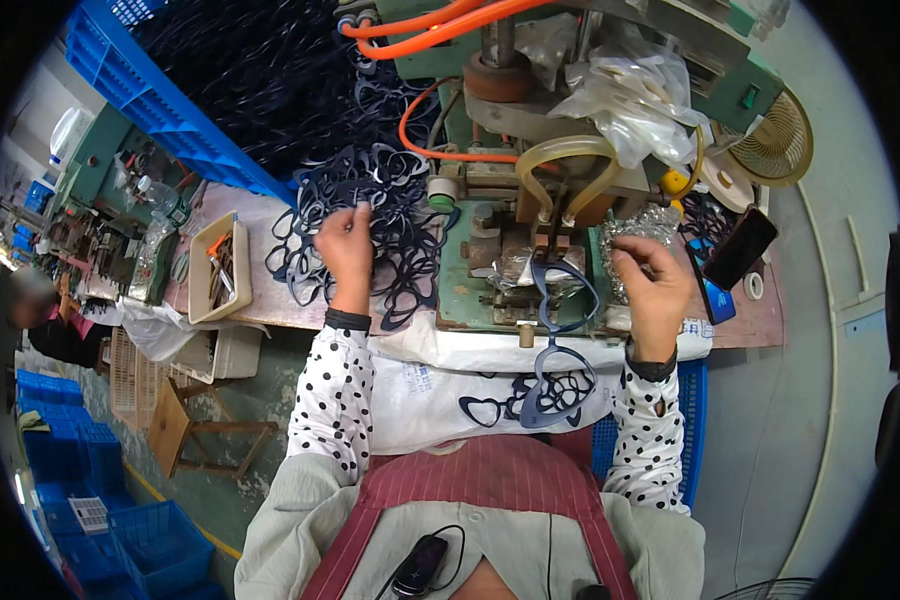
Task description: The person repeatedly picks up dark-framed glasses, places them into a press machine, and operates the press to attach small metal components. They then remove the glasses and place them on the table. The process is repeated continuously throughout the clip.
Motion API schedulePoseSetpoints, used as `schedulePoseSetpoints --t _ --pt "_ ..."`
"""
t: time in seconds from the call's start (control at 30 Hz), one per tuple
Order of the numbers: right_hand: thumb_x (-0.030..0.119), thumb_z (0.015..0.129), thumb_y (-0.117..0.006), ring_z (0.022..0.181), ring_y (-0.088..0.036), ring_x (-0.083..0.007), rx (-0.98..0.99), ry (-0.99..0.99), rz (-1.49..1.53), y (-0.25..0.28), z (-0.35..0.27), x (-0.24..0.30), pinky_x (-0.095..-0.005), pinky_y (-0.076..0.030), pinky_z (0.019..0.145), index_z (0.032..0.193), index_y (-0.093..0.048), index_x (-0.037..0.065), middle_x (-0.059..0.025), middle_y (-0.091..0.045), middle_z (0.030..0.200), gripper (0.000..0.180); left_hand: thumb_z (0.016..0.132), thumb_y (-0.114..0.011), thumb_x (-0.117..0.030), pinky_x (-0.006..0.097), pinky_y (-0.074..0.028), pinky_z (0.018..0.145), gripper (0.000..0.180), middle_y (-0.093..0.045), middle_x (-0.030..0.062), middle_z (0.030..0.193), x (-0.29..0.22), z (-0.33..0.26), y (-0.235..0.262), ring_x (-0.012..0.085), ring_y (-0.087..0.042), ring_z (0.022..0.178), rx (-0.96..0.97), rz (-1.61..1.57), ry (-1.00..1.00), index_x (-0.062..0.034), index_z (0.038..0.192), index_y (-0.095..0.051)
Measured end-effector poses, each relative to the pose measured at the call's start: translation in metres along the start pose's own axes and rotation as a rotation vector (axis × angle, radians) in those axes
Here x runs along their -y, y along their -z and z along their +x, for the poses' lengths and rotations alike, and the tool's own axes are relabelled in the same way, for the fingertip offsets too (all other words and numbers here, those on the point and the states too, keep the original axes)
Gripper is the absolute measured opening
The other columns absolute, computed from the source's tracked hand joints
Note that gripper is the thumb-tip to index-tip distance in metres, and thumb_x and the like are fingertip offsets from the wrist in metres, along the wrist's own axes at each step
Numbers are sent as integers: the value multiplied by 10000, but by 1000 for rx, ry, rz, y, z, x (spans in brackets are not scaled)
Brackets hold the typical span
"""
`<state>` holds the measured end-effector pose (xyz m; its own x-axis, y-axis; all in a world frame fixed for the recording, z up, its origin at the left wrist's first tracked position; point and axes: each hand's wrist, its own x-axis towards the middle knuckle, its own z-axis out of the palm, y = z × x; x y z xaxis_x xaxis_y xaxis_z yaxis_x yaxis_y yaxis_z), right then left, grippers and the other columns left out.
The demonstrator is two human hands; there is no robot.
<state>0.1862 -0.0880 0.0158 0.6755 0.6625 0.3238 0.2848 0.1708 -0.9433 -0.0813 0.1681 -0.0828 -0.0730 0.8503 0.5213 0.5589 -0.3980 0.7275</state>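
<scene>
Okay, left hand [346, 248] at 10 o'clock, over a loose pile of dark navy eyewear frames [320, 195]. Curled, with thumb and fingertips bunched; cannot tell if gripping a frame.

Right hand [658, 295] at 3 o'clock, just right of a green bench machine [480, 245]. Half-curled, with thumb and forefinger near each other; cannot tell if pinching anything small. Just past the fingertips, at 2 o'clock, silvery bits [650, 222] in a heap.

Single navy cat-eye frame [570, 327] at 4 o'clock, between the two hands and apart from both. Hanging lengthwise at the machine's front, with upper end up at the metal tooling and lower lens over white sheeting [400, 400]. More dark frames on that sheeting at 5 o'clock.

Around these: orange hoses [420, 25] at 12 o'clock, clear plastic bag [630, 100] at 1, tan fan [775, 140] at 2, dark phone [740, 248] at 3. Then wooden stool [175, 425] at 8 o'clock, beige tool bin [202, 290] at 9, big blue crate [160, 100] full of dark pieces between 10 and 11.
</scene>
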Motion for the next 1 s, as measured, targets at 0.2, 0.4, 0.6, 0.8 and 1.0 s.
schedulePoseSetpoints --t 0.2,0.4,0.6,0.8,1.0 --pt "26 728 -730 706 -615 -130 135 46 -80 -28 -5 21 -238 -467 701 967 -666 -6 -65 -645 866 250 801 -762 -222 355 -477 809 213 -665 94 1024 -8 -9 -11 279 -605 951 -281 -87 -20 -26 878 -728" --pt "31 700 -734 730 -668 -158 195 12 -103 -41 2 27 -264 -491 721 995 -571 -37 -112 -699 829 344 861 -688 -257 388 -494 707 226 -698 156 853 -12 -5 -5 312 -650 804 -182 156 -15 -46 931 -723" --pt "15 729 -721 783 -604 -106 155 -13 124 -52 -1 19 -259 -478 742 1123 -453 -41 -101 -673 832 480 949 -594 -94 249 -501 657 138 -665 74 859 -99 -20 48 120 -614 689 -244 -186 -296 27 1000 -634" --pt "-4 778 -691 840 -609 -127 142 49 72 -41 -5 16 -268 -477 790 1167 -464 -36 -88 -670 903 452 800 -661 -65 399 -498 740 283 -673 52 968 -151 -61 115 242 -660 831 152 -612 -1159 -114 1061 -564" --pt "-23 826 -662 837 -586 -91 -25 11 70 1 11 -8 -218 -463 774 1181 -517 -19 -49 -646 892 383 833 -649 -72 411 -523 878 246 -671 111 1093 -184 -70 94 288 -659 970 617 -730 -1283 -61 1079 -659"
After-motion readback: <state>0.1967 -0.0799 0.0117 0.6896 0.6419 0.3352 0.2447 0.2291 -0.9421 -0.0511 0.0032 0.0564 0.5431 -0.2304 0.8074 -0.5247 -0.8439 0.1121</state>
